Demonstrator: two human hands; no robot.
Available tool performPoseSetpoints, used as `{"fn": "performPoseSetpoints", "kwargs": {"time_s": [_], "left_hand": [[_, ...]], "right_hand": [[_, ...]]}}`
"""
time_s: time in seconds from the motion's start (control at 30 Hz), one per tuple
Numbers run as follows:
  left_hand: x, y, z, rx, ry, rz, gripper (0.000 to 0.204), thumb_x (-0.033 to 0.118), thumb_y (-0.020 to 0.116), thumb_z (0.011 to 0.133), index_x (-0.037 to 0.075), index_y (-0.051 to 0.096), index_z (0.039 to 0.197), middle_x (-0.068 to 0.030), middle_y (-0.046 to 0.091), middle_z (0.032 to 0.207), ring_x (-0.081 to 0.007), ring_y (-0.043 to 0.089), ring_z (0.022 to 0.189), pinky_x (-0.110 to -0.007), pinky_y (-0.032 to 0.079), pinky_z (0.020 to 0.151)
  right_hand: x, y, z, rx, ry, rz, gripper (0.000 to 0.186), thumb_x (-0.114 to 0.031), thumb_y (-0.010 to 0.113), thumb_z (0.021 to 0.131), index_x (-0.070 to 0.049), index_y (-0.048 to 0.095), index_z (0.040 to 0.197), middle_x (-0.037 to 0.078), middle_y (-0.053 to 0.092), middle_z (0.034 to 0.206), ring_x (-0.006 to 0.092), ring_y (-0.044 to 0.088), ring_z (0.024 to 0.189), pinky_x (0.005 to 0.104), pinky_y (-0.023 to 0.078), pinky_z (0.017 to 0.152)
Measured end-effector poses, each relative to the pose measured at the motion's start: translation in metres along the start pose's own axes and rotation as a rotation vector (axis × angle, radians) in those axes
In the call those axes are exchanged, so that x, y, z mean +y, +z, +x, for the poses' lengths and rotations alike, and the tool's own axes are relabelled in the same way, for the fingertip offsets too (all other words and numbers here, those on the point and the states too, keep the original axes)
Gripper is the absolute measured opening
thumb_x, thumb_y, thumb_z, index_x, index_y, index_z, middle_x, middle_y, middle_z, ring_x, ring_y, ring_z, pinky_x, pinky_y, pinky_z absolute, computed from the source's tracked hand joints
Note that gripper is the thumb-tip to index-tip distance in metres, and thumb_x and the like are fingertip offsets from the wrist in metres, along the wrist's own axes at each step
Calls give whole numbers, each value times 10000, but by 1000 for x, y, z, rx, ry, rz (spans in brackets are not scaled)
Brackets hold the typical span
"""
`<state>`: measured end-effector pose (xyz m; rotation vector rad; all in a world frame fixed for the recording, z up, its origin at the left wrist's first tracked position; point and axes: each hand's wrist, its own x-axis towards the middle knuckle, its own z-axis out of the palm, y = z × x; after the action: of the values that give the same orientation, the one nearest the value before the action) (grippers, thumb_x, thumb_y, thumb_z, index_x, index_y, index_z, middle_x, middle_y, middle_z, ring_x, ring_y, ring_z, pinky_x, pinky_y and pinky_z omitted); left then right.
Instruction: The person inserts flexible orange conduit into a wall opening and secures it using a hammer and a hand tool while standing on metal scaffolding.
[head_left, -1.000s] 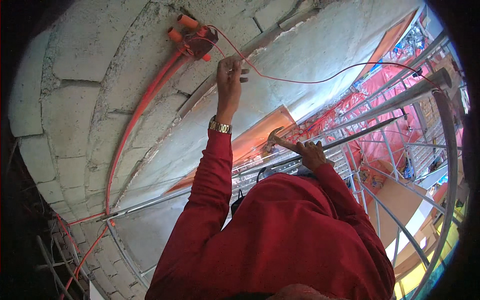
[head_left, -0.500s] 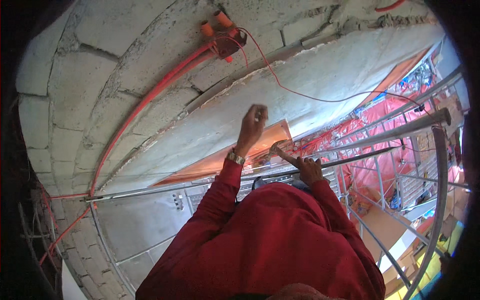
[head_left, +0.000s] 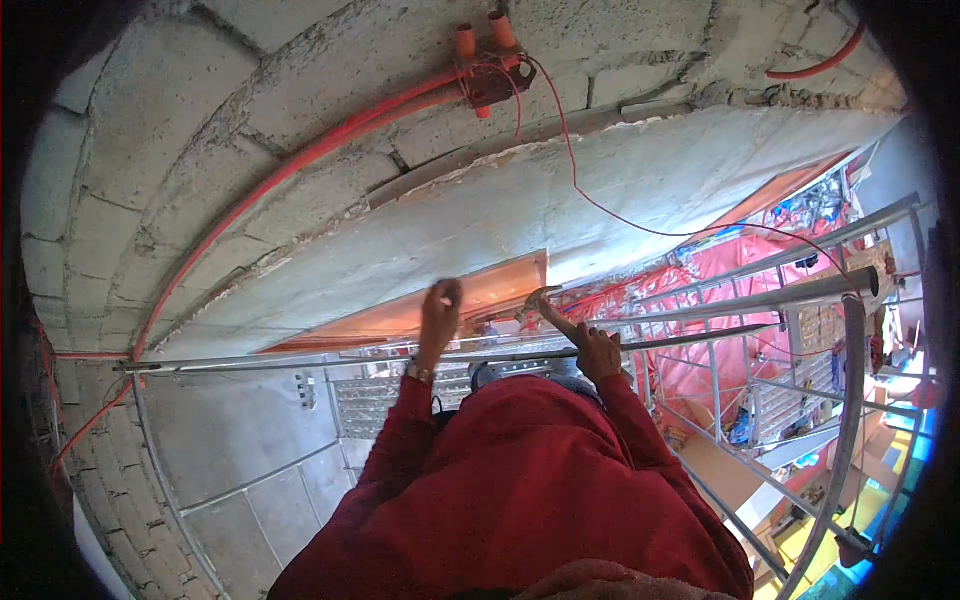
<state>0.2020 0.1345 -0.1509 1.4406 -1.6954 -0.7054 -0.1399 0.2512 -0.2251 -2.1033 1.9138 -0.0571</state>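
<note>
Have lowered the left hand (head_left: 438, 325) since the earlier frame, from near the dark junction box (head_left: 497, 82) down to a place before the orange panel (head_left: 505, 288). Have also turned the view somewhat, with the box now farther to the right, close to the upper edge.

Wear a metal watch (head_left: 420, 371) on the left wrist, below a red sleeve (head_left: 407, 410). Show the left fingers bent inward; cannot tell from this angle about the meeting of thumb and fingertips, or about any small thing between.

Keep the right hand (head_left: 600, 353) closed around a claw hammer (head_left: 557, 318), with fingers clamped on its handle. Hold this hammer tilted, head up and to the left, just beside the right end of the orange panel. See the long metal bar (head_left: 700, 339) passing by the same hand; cannot tell if touching it or not.

Notice a red wire (head_left: 573, 165) leaving the box, hanging across the pale wall surface (head_left: 480, 205) and running right toward the thick grey pipe (head_left: 780, 294). Find red conduits (head_left: 300, 157) curving from the box down to the left, along the block wall (head_left: 160, 130).
</note>
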Motion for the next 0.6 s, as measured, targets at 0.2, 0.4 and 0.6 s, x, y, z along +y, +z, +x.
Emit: {"fn": "performPoseSetpoints", "kwargs": {"time_s": [0.2, 0.4, 0.6], "left_hand": [[55, -153, 118, 355, 225, 306, 229, 230, 638, 1004, 65, 650, 1162, -90, 680, 1124, -165, 635, 875, -294, 512, 668], [92, -284, 212, 608, 669, 788, 195, 180, 602, 994, 30, 629, 1115, -164, 670, 1046, -376, 613, 997, -471, 466, 923], [4, -303, 240, 496, 365, 799, 303, 322, 511, 1040, 53, 634, 1106, -156, 651, 1065, -381, 583, 1000, -499, 440, 915]], "right_hand": [[-10, 6, 12, -15, 52, 243, 287, -243, 665, 880, -72, 521, 1060, 158, 675, 911, 369, 672, 873, 517, 485, 732], [-43, -39, 44, 254, -33, 777, 399, -348, 715, 920, -34, 505, 1049, 209, 662, 897, 397, 677, 799, 480, 509, 638], [-114, -201, 88, 421, -102, 1016, 296, -202, 653, 966, -43, 462, 1127, 146, 640, 748, 251, 628, 615, 407, 487, 550]]}}
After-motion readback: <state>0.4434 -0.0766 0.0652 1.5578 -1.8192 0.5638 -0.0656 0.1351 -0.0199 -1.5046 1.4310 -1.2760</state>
